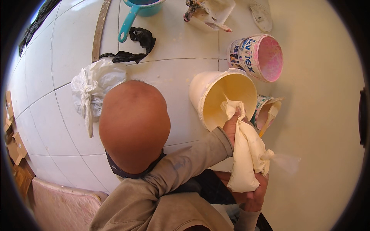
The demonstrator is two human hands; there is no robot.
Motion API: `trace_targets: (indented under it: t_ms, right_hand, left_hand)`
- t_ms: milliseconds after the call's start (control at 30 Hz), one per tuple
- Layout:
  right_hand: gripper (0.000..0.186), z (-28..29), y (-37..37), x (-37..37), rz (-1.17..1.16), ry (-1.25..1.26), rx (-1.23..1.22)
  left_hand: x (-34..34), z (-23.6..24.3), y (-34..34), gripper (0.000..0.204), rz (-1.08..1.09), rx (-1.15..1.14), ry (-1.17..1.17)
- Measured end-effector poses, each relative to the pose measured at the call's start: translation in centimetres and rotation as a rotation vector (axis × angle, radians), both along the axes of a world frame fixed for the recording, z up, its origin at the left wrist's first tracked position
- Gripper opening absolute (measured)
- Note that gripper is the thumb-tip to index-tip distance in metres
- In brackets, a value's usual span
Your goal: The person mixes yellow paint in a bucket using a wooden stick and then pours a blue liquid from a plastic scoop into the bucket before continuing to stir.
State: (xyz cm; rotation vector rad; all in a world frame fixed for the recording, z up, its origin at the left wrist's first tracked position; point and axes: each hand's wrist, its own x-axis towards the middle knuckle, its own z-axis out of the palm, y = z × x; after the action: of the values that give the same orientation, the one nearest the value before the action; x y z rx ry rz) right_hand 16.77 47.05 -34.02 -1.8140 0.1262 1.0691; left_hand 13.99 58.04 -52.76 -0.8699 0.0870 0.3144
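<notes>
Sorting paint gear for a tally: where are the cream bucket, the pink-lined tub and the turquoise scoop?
cream bucket (208, 94), head view, outer wall.
pink-lined tub (269, 57), head view, inner wall.
turquoise scoop (127, 25), head view, handle.

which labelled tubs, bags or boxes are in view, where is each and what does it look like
Printed bucket: upper right, on its side, pink inside, blue and white label.
Small printed tub: right of the cream bucket, tilted, stick inside.
Cream bag: unlabelled, between left hand and right hand.
White tied bag: left, on floor tiles.
Cardboard boxes: far left edge, brown.
</notes>
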Motion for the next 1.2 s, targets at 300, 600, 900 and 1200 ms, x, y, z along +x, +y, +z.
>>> trace_targets:
  t_ms: [300, 600, 900, 1200]
  right_hand:
    - [0.053, -0.1, 0.4, 0.2, 0.028, -0.012, 0.042]
    - [0.048, -1.1, -1.3, 1.1, -0.092, 0.026, 0.033]
    - [0.042, -1.1, -1.7, 1.3, -0.220, 0.110, 0.043]
    - [0.040, -2.4, -3.5, 1.5, -0.244, 0.068, 0.030]
  left_hand:
    - [0.0, -0.2, 0.3, 0.011, 0.008, 0.025, 0.181]
    - [-1.6, 3.0, 2.5, 0.037, 0.045, -0.009, 0.264]
    - [-1.7, 4.0, 1.4, 0.040, 0.053, -0.030, 0.206]
    - [-1.0, 0.8, -0.1, 0.020, -0.024, 0.029, 0.204]
